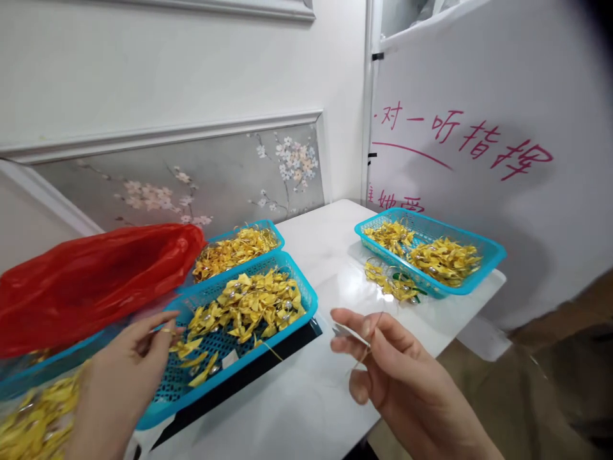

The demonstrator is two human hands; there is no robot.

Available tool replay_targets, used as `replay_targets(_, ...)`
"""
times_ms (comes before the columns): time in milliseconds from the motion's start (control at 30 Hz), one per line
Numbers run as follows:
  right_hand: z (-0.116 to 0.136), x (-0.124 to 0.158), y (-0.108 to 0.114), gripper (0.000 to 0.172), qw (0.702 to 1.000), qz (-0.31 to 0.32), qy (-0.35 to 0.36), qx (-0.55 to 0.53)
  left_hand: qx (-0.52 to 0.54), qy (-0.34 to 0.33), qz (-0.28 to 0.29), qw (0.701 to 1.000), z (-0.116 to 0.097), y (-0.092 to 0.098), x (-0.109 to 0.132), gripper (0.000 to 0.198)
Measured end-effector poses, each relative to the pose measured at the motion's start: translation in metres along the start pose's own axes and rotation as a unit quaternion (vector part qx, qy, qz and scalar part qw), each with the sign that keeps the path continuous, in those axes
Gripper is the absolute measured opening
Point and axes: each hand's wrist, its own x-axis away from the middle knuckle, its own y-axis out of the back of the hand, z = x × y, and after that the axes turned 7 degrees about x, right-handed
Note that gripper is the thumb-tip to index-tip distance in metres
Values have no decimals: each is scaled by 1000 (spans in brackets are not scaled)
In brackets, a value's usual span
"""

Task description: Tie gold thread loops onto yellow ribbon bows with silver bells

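My left hand (pixel 127 367) is over the left rim of a blue plastic basket (pixel 306 300), fingers curled together. A bit of gold shows at its fingertips, too small and blurred to name. Inside this basket lies a heap of gold flower-like ornaments (pixel 256 303) with silvery beads. My right hand (pixel 397 361), raised above the white table (pixel 306 390), pinches a thin gold wire (pixel 358 364) between thumb and fingers. A small flat silvery piece (pixel 352 333) also rests among those fingers; its kind is unclear.
Another blue basket (pixel 488 252) with gold ornaments stands at the table's right edge, a loose cluster (pixel 390 281) beside it. Behind the near basket is a further basket (pixel 275 227). A red plastic bag (pixel 96 281) lies at left, above more ornaments (pixel 36 415). Walls close the back.
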Motion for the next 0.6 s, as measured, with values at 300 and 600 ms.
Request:
replay_targets(300,-13,3,-8,16,987,-14,11,161,192,-67,95,975,-69,2,78,30)
replay_targets(600,-28,9,-14,12,977,17,41,208,550,155,315,758,-142,-15,145,27)
